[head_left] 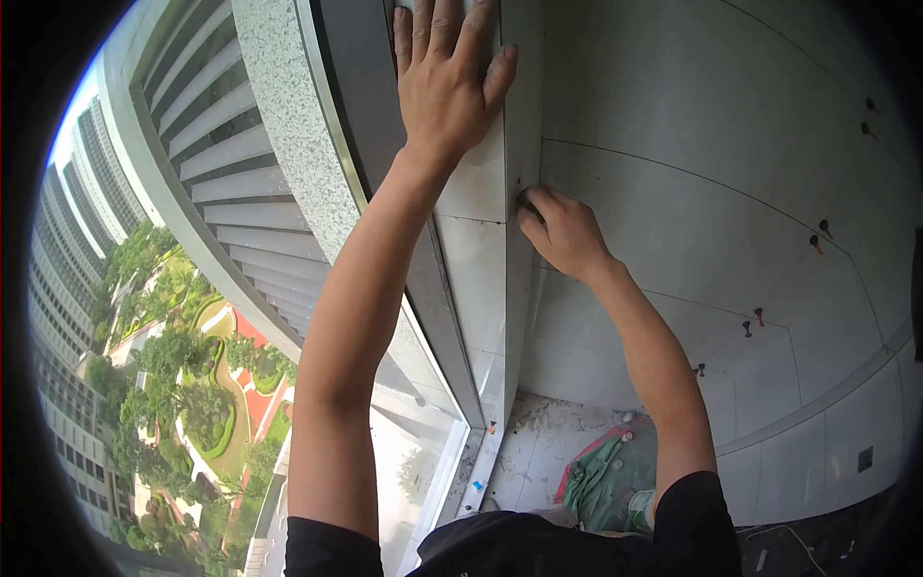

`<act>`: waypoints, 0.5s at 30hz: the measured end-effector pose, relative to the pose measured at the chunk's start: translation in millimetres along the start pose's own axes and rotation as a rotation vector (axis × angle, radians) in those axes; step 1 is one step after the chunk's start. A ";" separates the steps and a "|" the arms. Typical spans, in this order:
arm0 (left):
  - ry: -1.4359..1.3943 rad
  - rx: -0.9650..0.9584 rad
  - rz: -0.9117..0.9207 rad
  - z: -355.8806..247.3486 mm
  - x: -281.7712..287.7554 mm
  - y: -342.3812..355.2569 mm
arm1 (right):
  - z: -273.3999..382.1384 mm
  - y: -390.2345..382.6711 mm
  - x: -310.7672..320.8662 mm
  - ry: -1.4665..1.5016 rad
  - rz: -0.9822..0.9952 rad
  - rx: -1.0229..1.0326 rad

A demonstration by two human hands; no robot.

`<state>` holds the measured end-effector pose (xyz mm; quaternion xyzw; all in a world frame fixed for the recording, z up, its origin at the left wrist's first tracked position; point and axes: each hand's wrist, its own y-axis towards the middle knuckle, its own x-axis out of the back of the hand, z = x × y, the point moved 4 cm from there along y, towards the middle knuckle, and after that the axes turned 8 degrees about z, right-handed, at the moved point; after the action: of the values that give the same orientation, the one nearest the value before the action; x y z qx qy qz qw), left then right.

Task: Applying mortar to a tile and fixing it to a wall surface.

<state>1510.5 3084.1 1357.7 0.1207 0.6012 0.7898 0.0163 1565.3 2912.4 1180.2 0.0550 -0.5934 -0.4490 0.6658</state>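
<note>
My left hand (pixel 444 91) lies flat, fingers stretched out, on the pale tile strip (pixel 471 260) beside the window frame (pixel 361 87). Its fingertips reach the top of the picture. Lower and to the right, my right hand (pixel 567 231) is closed at the corner edge where the strip meets the large tiled wall (pixel 654 212). Something small and dark (pixel 528 208) shows between its thumb and fingers, too hidden to name. A thin joint line crosses the strip just left of this hand.
Several black and red tile clips, one a black-and-red clip (pixel 816 243), stick out of the right wall. A crumpled green and red sheet (pixel 601 486) lies on the dusty floor (pixel 527 452). Left, beyond the window, are louvres (pixel 240 173) and a garden (pixel 207 404) far below.
</note>
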 end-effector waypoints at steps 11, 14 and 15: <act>-0.014 -0.026 -0.059 13.5 -1.9 34.6 | -21.7 13.4 -15.0 0.259 -0.083 0.203; -0.026 -0.031 -0.073 13.9 -0.8 40.2 | -25.6 15.2 -16.8 0.302 -0.105 0.208; -0.022 -0.028 -0.066 15.1 -1.1 41.2 | -25.0 16.9 -18.9 0.309 -0.101 0.207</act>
<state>1519.6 3086.8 1400.5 0.1094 0.5934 0.7958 0.0505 1597.3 2923.5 1169.2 0.2210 -0.5235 -0.4045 0.7166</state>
